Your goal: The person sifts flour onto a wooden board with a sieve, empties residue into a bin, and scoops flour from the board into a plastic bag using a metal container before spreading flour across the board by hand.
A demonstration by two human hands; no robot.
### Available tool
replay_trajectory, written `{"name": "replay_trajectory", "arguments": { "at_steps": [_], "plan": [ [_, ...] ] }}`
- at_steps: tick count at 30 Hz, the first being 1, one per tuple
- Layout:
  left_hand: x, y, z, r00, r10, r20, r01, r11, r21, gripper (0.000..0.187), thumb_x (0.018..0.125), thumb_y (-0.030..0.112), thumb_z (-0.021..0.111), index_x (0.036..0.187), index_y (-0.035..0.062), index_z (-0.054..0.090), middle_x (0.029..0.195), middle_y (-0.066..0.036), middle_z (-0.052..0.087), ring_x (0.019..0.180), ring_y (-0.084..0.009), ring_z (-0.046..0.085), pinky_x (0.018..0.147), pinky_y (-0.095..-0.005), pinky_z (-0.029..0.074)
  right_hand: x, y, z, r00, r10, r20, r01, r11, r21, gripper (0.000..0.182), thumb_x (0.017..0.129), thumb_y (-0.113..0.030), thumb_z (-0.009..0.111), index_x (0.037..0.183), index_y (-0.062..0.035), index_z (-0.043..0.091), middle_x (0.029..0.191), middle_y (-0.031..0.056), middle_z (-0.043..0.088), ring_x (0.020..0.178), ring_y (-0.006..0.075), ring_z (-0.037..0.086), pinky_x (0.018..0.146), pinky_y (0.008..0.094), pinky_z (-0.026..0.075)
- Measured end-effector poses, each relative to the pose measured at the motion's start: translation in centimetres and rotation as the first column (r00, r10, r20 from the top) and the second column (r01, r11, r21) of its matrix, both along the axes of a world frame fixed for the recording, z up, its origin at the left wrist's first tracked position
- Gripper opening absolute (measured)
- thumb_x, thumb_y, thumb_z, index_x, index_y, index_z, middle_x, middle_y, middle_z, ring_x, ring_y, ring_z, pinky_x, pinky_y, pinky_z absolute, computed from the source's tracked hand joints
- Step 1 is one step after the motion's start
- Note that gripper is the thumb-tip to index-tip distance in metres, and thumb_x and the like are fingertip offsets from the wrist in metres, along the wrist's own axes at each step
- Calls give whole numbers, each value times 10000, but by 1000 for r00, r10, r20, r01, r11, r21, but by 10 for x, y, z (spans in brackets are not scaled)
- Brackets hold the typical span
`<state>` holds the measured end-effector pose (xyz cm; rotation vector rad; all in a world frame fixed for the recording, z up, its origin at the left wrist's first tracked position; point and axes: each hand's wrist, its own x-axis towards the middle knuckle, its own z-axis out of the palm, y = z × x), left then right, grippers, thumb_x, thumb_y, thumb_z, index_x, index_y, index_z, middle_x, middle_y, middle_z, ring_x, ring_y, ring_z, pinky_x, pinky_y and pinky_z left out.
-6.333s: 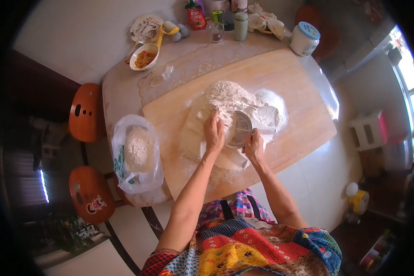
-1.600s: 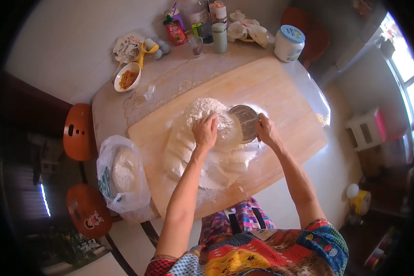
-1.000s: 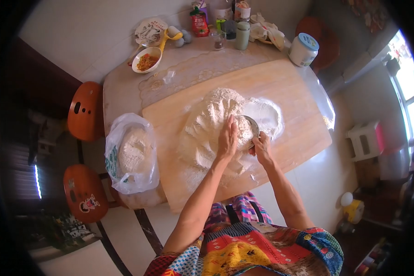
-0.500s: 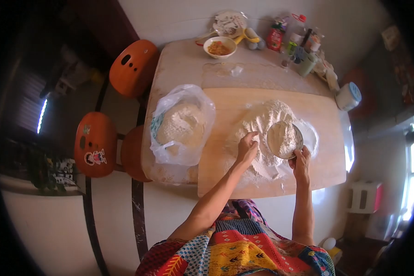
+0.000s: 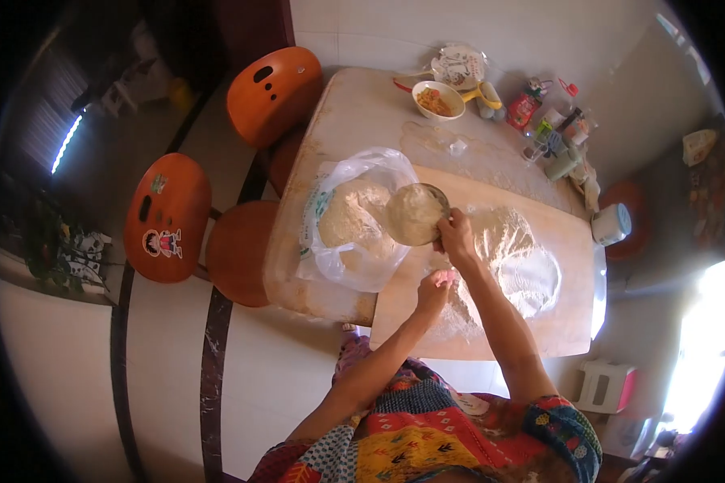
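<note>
My right hand (image 5: 457, 235) grips the rim of a round metal bowl (image 5: 415, 215), which is tilted and has flour inside. The bowl is over the right edge of an open plastic bag (image 5: 328, 262) of flour (image 5: 354, 216). Below the bowl, my left hand (image 5: 436, 291) is near the left edge of the flour pile (image 5: 503, 249), its fingers curled; whether anything is between them is too small to tell. The pile lies spread on a wooden board (image 5: 556, 338).
Behind the board are a bowl of food (image 5: 437, 102), a patterned plate (image 5: 459, 66), several bottles (image 5: 525, 105) and a green cup (image 5: 562, 163). A white jar (image 5: 611, 224) stands at the right. Orange chairs (image 5: 167, 217) are at the left.
My right hand has carried the bowl left from the flour pile to the bag. My left hand has moved down, relative to the board. The view has shifted and turned.
</note>
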<state>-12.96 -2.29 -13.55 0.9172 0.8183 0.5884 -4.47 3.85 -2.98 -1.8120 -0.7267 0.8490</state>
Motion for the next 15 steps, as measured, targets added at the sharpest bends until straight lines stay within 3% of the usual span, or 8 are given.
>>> {"name": "replay_trajectory", "arguments": {
  "at_steps": [1, 3, 4, 6, 7, 11, 13, 15],
  "plan": [
    [-1, 1, -4, 999, -6, -47, 11, 993, 118, 183, 823, 34, 470, 944, -40, 587, 917, -87, 626, 866, -143, 586, 757, -237, 460, -3, 14, -11, 1000, 9, 8, -9, 1000, -2, 121, 825, -60, 452, 856, 55, 473, 605, 133, 547, 410, 158, 507, 340, 293, 379],
    [-8, 4, -3, 994, -27, -106, 44, 986, 159, 180, 826, 68, 490, 939, -35, 584, 889, -82, 626, 828, -136, 575, 710, -252, 451, -9, 38, -40, 863, 119, 491, -162, 986, 45, 130, 823, -46, 433, 901, 58, 440, 610, 183, 564, 465, 244, 566, 399, 369, 434],
    [-10, 5, -1, 984, -54, -172, 88, 976, 199, 184, 828, 101, 511, 934, -31, 582, 861, -78, 626, 790, -129, 564, 662, -267, 442, -14, 45, -47, 859, 126, 497, -168, 985, 41, 130, 823, -46, 433, 901, 58, 440, 610, 183, 564, 465, 244, 566, 399, 369, 434],
    [-14, 4, 14, 992, -4, -122, 25, 986, 167, 183, 831, 116, 517, 905, -42, 574, 804, -107, 628, 739, -158, 580, 626, -298, 443, -34, 56, -45, 540, 196, 818, -266, 962, -54, 163, 807, -25, 428, 945, 55, 395, 643, 231, 566, 530, 350, 579, 459, 440, 452],
    [-16, 3, 21, 996, 40, -82, -29, 991, 134, 193, 834, 131, 523, 875, -53, 566, 747, -136, 630, 688, -187, 596, 589, -329, 445, -40, 54, -42, 403, 221, 888, -336, 938, -81, 140, 808, -42, 433, 925, 24, 397, 697, 238, 557, 583, 381, 589, 495, 403, 485],
    [-21, 5, 24, 987, -6, -163, 33, 986, 165, 190, 845, 143, 513, 867, -36, 572, 717, -126, 620, 668, -180, 585, 566, -318, 426, -51, 55, -37, 255, 263, 930, -377, 913, -155, 167, 804, -34, 437, 950, 43, 412, 717, 201, 544, 575, 320, 594, 492, 378, 493],
    [-21, 4, 19, 995, 4, -104, 13, 986, 169, 227, 851, 190, 516, 870, -29, 571, 717, -154, 617, 661, -215, 591, 570, -341, 426, -56, 50, -29, 76, 264, 961, -385, 897, -216, 230, 789, -29, 459, 991, 68, 410, 700, 159, 524, 594, 268, 599, 473, 354, 495],
    [-22, 8, 22, 985, -15, -174, 52, 976, 210, 237, 846, 197, 516, 862, -34, 569, 716, -173, 611, 660, -235, 595, 580, -359, 430, -56, 49, -27, 0, 252, 968, -380, 895, -233, 256, 779, -35, 470, 1005, 72, 411, 711, 156, 520, 604, 264, 597, 466, 355, 496]
  ]
}}
